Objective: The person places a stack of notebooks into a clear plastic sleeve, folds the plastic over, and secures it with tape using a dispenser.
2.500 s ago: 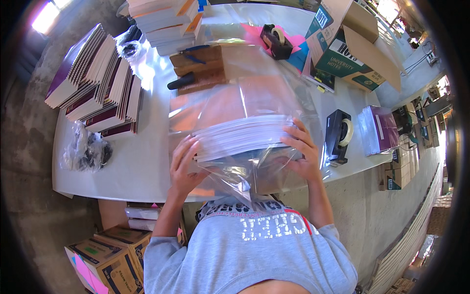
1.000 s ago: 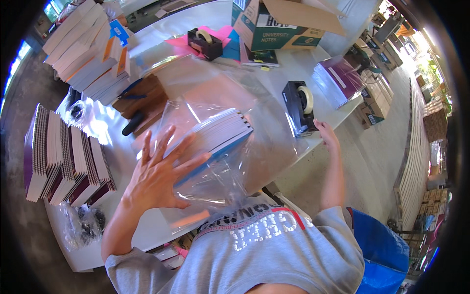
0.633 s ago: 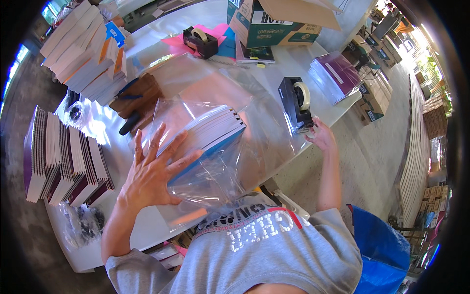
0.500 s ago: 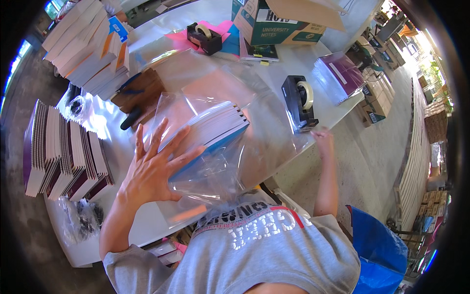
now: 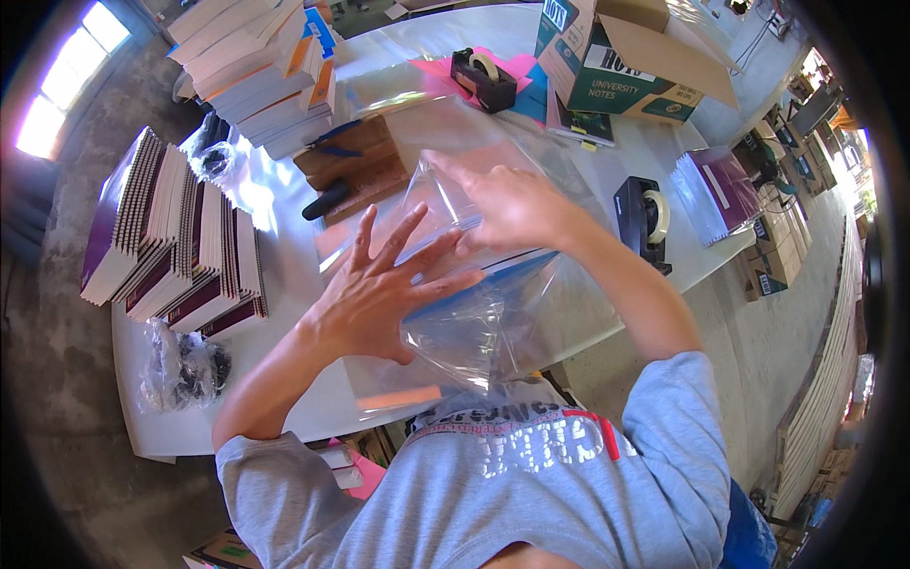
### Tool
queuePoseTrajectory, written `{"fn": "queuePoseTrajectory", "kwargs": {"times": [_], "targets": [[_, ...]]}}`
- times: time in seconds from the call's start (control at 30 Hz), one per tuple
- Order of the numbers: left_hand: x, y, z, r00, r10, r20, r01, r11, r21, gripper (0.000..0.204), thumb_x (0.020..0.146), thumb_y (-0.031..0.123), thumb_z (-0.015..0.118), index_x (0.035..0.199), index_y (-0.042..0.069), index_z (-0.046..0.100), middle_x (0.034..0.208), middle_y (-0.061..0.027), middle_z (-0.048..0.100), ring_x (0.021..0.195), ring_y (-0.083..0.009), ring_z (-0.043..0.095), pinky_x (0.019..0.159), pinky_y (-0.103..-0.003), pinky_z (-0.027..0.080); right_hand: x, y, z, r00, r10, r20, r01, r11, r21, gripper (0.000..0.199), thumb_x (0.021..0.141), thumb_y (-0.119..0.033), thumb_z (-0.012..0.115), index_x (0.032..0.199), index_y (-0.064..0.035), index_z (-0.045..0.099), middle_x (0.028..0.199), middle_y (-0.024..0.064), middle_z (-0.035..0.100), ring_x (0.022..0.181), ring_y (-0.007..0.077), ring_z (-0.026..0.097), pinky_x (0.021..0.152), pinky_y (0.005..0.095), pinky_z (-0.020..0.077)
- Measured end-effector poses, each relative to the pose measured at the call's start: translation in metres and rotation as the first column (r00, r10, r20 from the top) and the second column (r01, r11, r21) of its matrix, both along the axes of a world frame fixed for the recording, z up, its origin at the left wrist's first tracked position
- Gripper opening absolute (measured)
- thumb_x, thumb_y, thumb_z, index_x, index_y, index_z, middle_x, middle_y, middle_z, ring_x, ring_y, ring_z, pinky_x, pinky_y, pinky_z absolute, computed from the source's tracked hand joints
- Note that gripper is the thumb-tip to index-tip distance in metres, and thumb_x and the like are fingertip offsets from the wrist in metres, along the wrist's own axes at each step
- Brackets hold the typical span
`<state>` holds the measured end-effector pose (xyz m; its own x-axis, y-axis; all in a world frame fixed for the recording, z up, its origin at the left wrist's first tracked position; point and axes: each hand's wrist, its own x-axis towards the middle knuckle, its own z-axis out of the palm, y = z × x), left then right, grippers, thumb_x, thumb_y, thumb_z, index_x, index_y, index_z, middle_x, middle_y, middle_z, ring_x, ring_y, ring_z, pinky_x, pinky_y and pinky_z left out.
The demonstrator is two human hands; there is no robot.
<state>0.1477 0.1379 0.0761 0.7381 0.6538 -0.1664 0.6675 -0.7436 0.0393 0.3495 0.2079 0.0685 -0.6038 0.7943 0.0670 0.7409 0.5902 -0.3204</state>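
Note:
A thick book or stack of bound pages [image 5: 510, 264] with a blue cover edge lies on the table inside clear plastic film [image 5: 464, 327]. My left hand [image 5: 384, 294] rests flat on the wrapped book, fingers spread wide. Across its far side reaches my right hand [image 5: 507, 204], index finger stretched out onto the film and thumb pointing down near the book's edge. Any bit of tape on that finger is too small to make out. Right of the film stands a black tape dispenser [image 5: 643, 223] with a pale roll.
Spiral-bound notebooks [image 5: 190, 237] stand at the left, behind bubble wrap [image 5: 180, 370]. Farther back are a tall stack of books [image 5: 251, 76], a brown wooden block [image 5: 351, 166], a second tape dispenser [image 5: 483, 81] and an open carton [image 5: 626, 81]. Purple notebooks [image 5: 716, 194] lie near the right edge.
My right hand has come from beside the near tape dispenser over to the film above the book. My left hand stays spread on the book. The view has shifted.

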Motion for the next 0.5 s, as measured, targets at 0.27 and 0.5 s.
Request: {"fn": "queuePoseTrajectory", "kwargs": {"times": [0.27, 0.5], "targets": [[-0.008, -0.004, -0.008, 0.998, 0.030, 0.055, -0.030, 1.000, -0.005, 0.116, 0.039, 0.037, 0.085, 0.140, 0.041, 0.029, 0.149, -0.0032, 0.027, 0.141, -0.0347, 0.006, 0.108, -0.065, -0.001, 0.095, -0.003, -0.013, 0.987, 0.153, 0.051, -0.160, 0.969, 0.189, 0.093, 0.055, -0.014, 0.081, 0.136, -0.0272, 0.038, 0.109, 0.0144, 0.059, 0.106, 0.0322, 0.053, 0.093, 0.0456, 0.0385], [-0.008, 0.000, -0.010, 0.996, 0.039, 0.086, -0.038, 0.999, -0.016, 0.101, 0.049, 0.033, 0.082, 0.138, 0.039, 0.035, 0.148, -0.0029, 0.028, 0.141, -0.0342, 0.002, 0.106, -0.067, -0.005, 0.051, -0.034, -0.065, 0.752, 0.395, -0.528, -0.072, 0.845, 0.529, 0.036, 0.062, -0.013, 0.079, 0.096, -0.0212, 0.072, 0.125, 0.0127, 0.053, 0.123, 0.0295, 0.041, 0.100, 0.0447, 0.0303]]}}
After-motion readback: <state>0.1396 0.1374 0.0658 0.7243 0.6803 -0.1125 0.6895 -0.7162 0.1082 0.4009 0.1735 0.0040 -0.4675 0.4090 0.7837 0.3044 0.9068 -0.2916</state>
